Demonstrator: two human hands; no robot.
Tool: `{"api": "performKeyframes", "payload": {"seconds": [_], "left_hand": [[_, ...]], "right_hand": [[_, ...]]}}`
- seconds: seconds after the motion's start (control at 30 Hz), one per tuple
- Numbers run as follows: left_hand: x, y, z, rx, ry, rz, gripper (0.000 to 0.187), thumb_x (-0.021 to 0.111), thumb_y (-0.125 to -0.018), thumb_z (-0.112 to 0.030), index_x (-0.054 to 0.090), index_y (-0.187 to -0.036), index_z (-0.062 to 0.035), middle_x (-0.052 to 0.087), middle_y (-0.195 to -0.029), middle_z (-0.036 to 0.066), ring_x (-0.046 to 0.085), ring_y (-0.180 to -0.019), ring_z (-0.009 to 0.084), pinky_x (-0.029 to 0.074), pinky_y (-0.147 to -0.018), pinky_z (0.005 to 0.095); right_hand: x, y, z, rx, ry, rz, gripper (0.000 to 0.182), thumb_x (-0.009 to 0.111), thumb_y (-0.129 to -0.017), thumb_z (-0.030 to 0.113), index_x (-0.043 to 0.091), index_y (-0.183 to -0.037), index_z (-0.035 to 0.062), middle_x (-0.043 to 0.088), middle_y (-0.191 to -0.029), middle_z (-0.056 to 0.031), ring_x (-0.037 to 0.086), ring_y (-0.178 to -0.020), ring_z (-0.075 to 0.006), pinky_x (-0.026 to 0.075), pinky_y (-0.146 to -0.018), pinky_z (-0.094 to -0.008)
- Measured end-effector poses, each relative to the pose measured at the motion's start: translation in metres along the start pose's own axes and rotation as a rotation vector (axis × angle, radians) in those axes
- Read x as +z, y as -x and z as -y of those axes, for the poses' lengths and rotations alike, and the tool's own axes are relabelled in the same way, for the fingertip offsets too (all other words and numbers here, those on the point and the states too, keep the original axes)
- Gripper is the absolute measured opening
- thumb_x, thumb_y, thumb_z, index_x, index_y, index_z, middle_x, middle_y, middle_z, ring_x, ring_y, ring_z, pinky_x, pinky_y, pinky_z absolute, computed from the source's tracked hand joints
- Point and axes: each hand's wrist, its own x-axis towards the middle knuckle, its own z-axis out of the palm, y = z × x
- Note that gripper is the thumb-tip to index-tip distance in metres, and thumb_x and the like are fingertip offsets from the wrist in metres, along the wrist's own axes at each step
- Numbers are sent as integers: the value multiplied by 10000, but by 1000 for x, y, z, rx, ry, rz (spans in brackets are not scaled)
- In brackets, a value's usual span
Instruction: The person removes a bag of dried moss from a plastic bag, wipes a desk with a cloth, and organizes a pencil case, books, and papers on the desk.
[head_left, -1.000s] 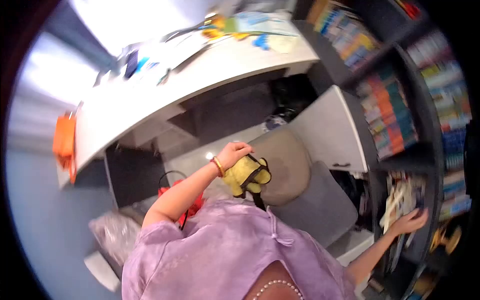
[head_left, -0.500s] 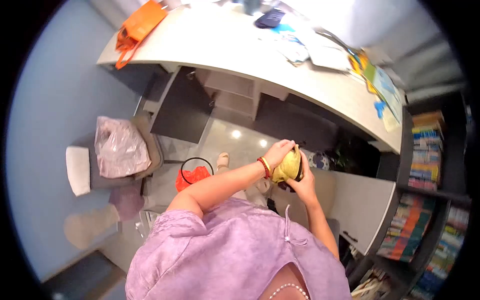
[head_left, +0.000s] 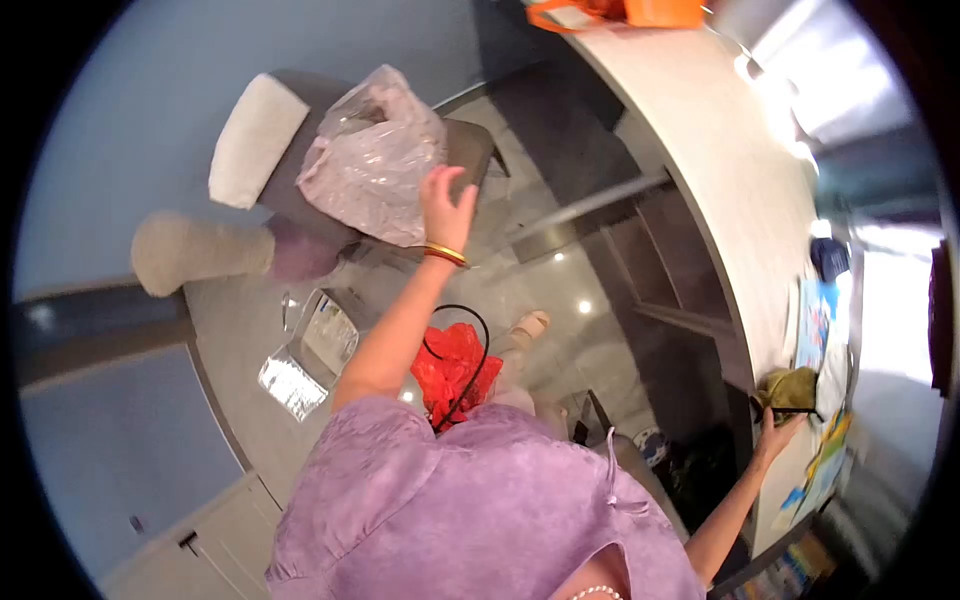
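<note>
The left hand (head_left: 447,208), fingers spread and holding nothing, touches the crumpled translucent pink plastic bag (head_left: 372,155) on the grey chair (head_left: 468,150); its contents are unclear. The right hand (head_left: 773,437) rests by the yellow-green cloth pouch (head_left: 788,388) on the white desk (head_left: 720,150), its grip unclear.

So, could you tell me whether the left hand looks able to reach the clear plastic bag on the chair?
Probably yes: the left hand, fingers spread, is raised right at the clear plastic bag on the chair, with nothing between them.

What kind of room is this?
Probably a study or small office: a long curved desk strewn with papers, a padded chair holding a plastic bag, and books at the edge.
</note>
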Motion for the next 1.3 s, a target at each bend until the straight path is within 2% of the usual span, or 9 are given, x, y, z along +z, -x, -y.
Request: {"api": "performKeyframes", "payload": {"seconds": [0.07, 0.27, 0.37, 0.6, 0.73, 0.8, 0.87, 0.97, 1.3], "left_hand": [[-27, -22, 67, -177, -140, -155, 520, 673, -691, -197, 453, -1137, -46, 395, -1205, 199, 338, -1160, 356, 280, -977, 402], [-89, -95, 172, -266, -667, 40, 738, 686, -685, -346, 331, -1269, -66, 284, -1320, 229, 276, -1215, 376, 260, -993, 417], [-77, -134, 208, -270, -787, 56, 805, 668, -683, -429, 287, -1306, -88, 252, -1348, 214, 248, -1234, 375, 251, -1001, 404], [-36, -147, 283, -692, -567, 228, 859, 622, -690, -499, 217, -1338, -108, 407, -1271, 183, 411, -1156, 322, 346, -934, 420], [-20, -85, 265, -713, -790, 697, 374, 506, -788, -334, 589, -1025, -56, 566, -1053, 194, 552, -980, 294, 428, -827, 402], [-21, -47, 235, -523, -807, 631, 285, 485, -796, -281, 654, -819, -53, 599, -953, 174, 567, -934, 278, 444, -781, 417], [-22, -20, 241, -443, -706, 400, 262, 487, -785, -256, 647, -843, -57, 613, -858, 163, 571, -891, 303, 451, -761, 426], [-31, -9, 265, -406, -687, 610, 233, 486, -762, -202, 639, -814, -33, 605, -882, 182, 550, -887, 329, 439, -799, 394], [-115, -10, 142, -559, -408, 248, 392, 637, -712, -262, 562, -1039, -59, 512, -1091, 175, 473, -1037, 315, 382, -899, 357]], "right_hand": [[25, -14, 31, -63, 19, 282, 735, 642, -743, 283, 266, -1324, 37, 294, -1341, -193, 305, -1204, -376, 287, -973, -416], [31, -30, 103, 103, 294, 205, 566, 610, -756, 304, 425, -1213, 27, 372, -1260, -219, 356, -1161, -368, 303, -952, -429], [37, -37, 88, -97, 290, 114, 556, 604, -758, 288, 424, -1208, 17, 359, -1275, -220, 348, -1170, -367, 294, -955, -437], [26, -38, 114, -304, 317, 37, 459, 590, -775, 120, 435, -1197, 28, 329, -1309, -198, 306, -1208, -350, 243, -994, -415], [21, -34, 144, -417, 298, 92, 415, 553, -806, 143, 441, -1190, 33, 345, -1296, -185, 315, -1198, -353, 251, -988, -425], [16, -31, 161, -397, 191, 160, 368, 513, -836, 188, 468, -1164, 28, 363, -1279, -198, 331, -1184, -356, 266, -980, -425], [26, -30, 156, -452, 129, 164, 354, 509, -840, 190, 481, -1150, 23, 371, -1271, -199, 337, -1180, -354, 274, -976, -421], [46, -40, 163, -538, 31, 260, 307, 482, -864, 198, 519, -1098, 2, 384, -1258, -202, 351, -1174, -343, 286, -973, -410], [59, -19, 292, -674, -561, 580, 162, 503, -829, 74, 581, -947, -3, 517, -1107, -144, 490, -1016, -290, 390, -876, -354]]}}
